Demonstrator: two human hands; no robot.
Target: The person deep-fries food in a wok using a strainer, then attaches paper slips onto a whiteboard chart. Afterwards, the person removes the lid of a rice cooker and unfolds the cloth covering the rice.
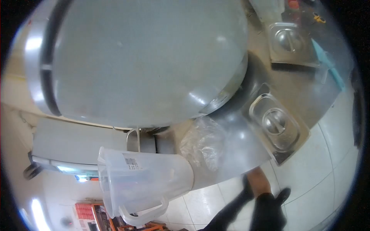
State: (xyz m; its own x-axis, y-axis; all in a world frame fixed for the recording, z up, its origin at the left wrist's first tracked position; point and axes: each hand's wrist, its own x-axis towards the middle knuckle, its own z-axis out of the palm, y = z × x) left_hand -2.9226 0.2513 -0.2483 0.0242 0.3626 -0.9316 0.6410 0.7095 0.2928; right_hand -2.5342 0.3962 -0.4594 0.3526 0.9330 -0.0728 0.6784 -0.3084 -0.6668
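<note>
Neither my left hand nor my right hand can be made out. The view is turned sideways. A large translucent plastic pitcher [150, 177] with a handle and a small label stands on the metal counter [246, 148]. Beside its base lies a crumpled clear plastic bag [204, 142]. A big rounded pale metal body [146, 57] fills the upper part, very close to the camera. Past the counter edge is a patch of bare skin [259, 181] between dark clothing [268, 215]; which body part it is, I cannot tell.
A lidded steel food pan [275, 121] sits near the counter edge, with another lidded pan [289, 41] farther up. A light-blue strip [327, 63] lies beside that one. White floor tiles [316, 181] show beyond the counter. A shelf with orange parts [102, 217] stands in the background.
</note>
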